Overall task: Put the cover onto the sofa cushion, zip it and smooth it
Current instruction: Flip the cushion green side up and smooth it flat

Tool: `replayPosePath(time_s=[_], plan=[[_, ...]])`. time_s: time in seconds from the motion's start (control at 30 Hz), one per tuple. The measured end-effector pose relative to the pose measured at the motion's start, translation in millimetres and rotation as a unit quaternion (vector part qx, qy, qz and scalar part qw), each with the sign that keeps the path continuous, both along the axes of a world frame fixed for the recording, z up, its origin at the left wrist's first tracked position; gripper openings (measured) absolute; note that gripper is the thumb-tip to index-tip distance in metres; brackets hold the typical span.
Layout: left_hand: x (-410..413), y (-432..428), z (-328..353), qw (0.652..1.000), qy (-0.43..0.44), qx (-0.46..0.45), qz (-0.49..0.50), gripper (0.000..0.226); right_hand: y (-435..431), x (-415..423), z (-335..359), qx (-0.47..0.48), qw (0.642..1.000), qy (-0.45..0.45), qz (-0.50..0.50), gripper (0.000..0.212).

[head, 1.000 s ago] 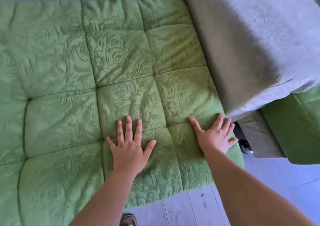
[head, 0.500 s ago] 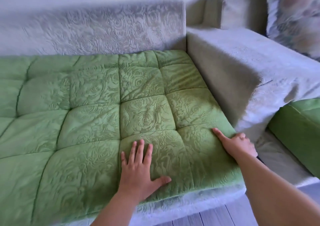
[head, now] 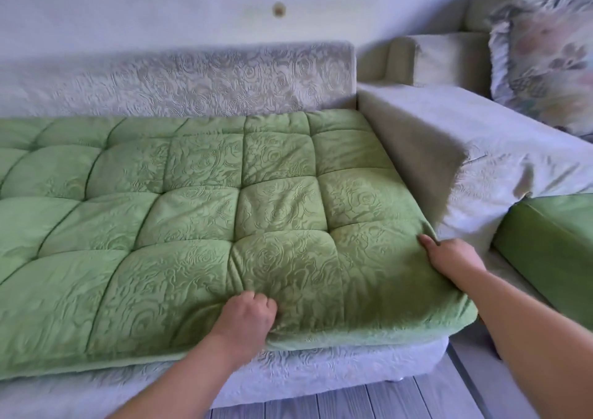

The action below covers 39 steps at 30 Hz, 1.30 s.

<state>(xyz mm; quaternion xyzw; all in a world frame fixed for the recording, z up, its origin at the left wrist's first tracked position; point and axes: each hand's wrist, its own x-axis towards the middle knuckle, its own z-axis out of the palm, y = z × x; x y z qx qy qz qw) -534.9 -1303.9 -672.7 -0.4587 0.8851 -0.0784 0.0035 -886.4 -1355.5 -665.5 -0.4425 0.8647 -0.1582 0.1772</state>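
A large green quilted cushion (head: 199,213) in its rose-embossed cover lies flat on the seat of a grey sofa (head: 192,78). My left hand (head: 247,319) sits near the cushion's front edge with its fingers curled into a bunch of the cover fabric. My right hand (head: 449,255) grips the cushion's right edge beside the grey armrest block (head: 449,136), thumb on top and fingers tucked down the side. No zip shows in this view.
A second green cushion (head: 552,248) lies at the right, lower than the armrest. A floral pillow (head: 545,59) leans at the back right. The grey sofa base (head: 321,370) runs under the cushion, with grey plank floor (head: 385,402) below.
My view has risen to take in the sofa back and wall. My left hand went from flat on the cover to fingers curled in the fabric. My right hand slid onto the cushion's right edge.
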Motion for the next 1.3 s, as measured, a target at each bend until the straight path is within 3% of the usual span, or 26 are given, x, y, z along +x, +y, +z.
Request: replayPosePath(time_s=[0.2,0.33,0.5,0.63,0.7,0.77,0.83,0.87,0.93,1.0,1.1,1.3], plan=[[-4.4,-5.1,46.2,0.997,-0.055,-0.004,-0.055,0.025,-19.4,-14.2,39.3,-0.017,0.999,0.037,0.017,0.073],[-26.9,-18.7,8.3,0.979,-0.143,0.142,-0.031,0.029,-16.9,-8.6,-25.8,0.032,0.999,0.014,-0.021,0.071],[-33.8,-43.1,15.2,0.967,-0.114,0.226,0.003,0.026,-28.3,-10.1,-29.7,0.054,0.998,0.031,-0.030,0.074],[-29.0,-38.3,20.4,0.963,-0.144,0.225,-0.028,0.014,-23.1,1.8,-17.5,0.045,0.985,0.167,-0.018,0.057],[-23.9,-47.6,21.6,0.965,-0.085,0.250,-0.006,0.016,-27.0,22.4,-2.3,0.004,0.971,0.237,0.033,0.043],[-19.5,-57.3,23.2,0.968,0.049,0.246,0.026,0.020,-33.5,54.9,11.1,-0.029,0.966,0.232,0.114,0.046],[-17.2,-67.2,23.2,0.974,0.163,0.153,0.042,0.012,-37.4,98.4,12.8,-0.027,0.957,0.192,0.215,0.055],[-14.5,-74.6,22.6,0.980,0.168,0.086,0.057,0.015,-39.4,122.2,10.1,-0.015,0.943,0.192,0.270,0.059],[-1.7,-87.6,17.9,0.988,0.081,0.029,0.129,0.043,-42.0,163.5,5.3,0.005,0.917,0.187,0.351,0.063],[25.4,-97.9,14.0,0.968,0.027,0.074,0.238,0.064,-47.5,187.2,1.4,0.028,0.917,0.166,0.362,0.066],[73.7,-116.9,-5.5,0.933,0.050,0.116,0.338,0.071,-72.3,209.9,-8.0,0.048,0.922,0.154,0.353,0.072],[65.6,-127.2,10.6,0.922,0.021,0.226,0.315,0.069,-80.1,211.0,8.3,0.176,0.907,0.161,0.347,0.070]])
